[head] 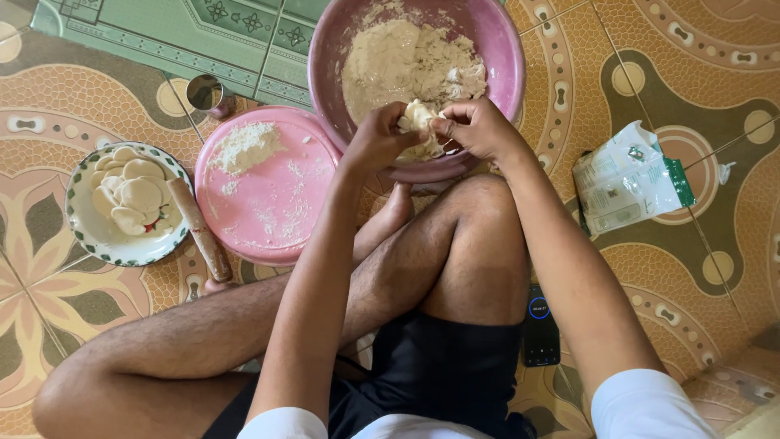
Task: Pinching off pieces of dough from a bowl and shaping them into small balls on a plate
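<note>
Seated on patterned tile floor [691, 97]. Left hand [378, 138] and right hand [479, 126] pinch a dough lump [418, 118] between them, over near rim of pink bowl [504, 57] holding more dough [406, 61]. Beside it: pink board [268, 203], floured; rolling pin [201, 230] against plate [89, 228] of dough discs [130, 195]. Steel cup [207, 93], bag [630, 179], phone [540, 325].

A patterned tile floor [97, 89] in orange, tan and olive is filling the view, its curving medallions and flower shapes running to every edge. Along the top, a band of pale green tiles [195, 32] with dark geometric borders is meeting the orange ones. Soft, even daylight is falling across the glossy surface, casting only faint shadows. At the lower right corner, a lighter raised edge [743, 398] is showing, too cropped to identify. No walls or windows are appearing.
</note>
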